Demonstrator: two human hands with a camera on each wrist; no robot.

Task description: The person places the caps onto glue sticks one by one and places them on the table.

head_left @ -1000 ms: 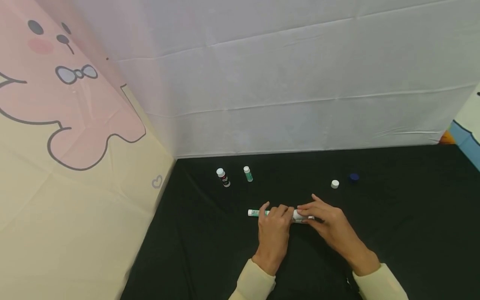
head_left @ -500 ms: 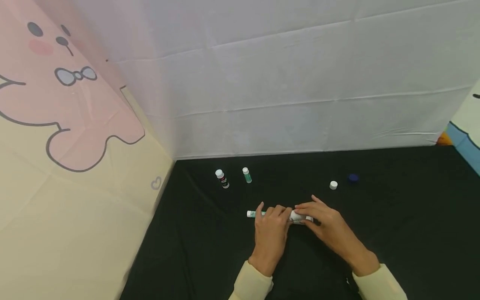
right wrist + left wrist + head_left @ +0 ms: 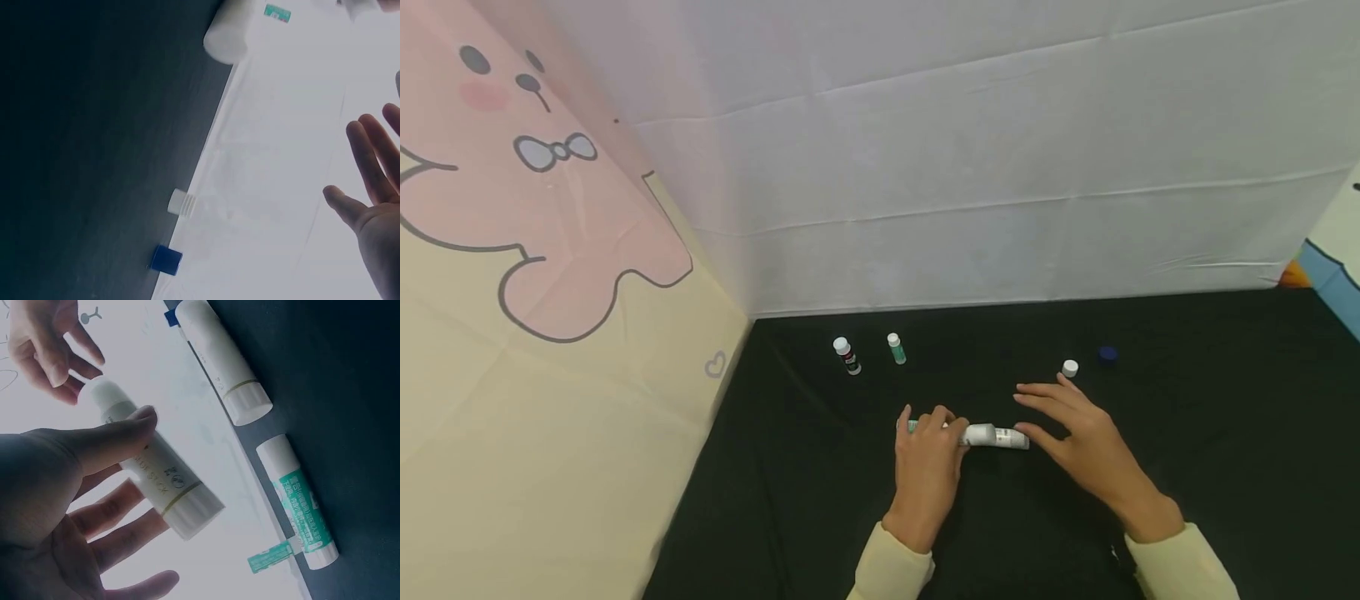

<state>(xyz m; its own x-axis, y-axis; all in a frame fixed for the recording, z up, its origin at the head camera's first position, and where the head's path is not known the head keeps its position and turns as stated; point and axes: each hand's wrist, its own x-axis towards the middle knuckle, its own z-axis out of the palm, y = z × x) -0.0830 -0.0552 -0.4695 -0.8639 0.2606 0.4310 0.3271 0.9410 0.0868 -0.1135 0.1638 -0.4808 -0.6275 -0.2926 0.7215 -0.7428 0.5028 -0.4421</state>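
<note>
My left hand [image 3: 925, 462] holds a white glue stick [image 3: 169, 472] lengthwise, its thumb across the barrel and fingers beneath. The stick's rounded pale end points right, toward my right hand [image 3: 1093, 454]. That hand is off the stick, its fingers spread and extended, holding nothing; in the right wrist view it shows partly at the edge. A second white glue stick [image 3: 222, 359] lies on the black cloth just beyond the held one. Beside it lies a green-and-white glue stick [image 3: 299, 503], mostly hidden under my left hand in the head view.
Toward the back left stand a dark-labelled glue stick with white cap [image 3: 847, 356] and a small green one [image 3: 897, 348]. A white cap [image 3: 1070, 367] and a dark blue cap [image 3: 1108, 356] sit at the back right. A pale cloth wall [image 3: 910, 250] rises behind the black-covered table [image 3: 790, 500].
My right hand has let go of the end of the glue stick and drawn back to the right, fingers opening. My left hand has shifted slightly left with the stick.
</note>
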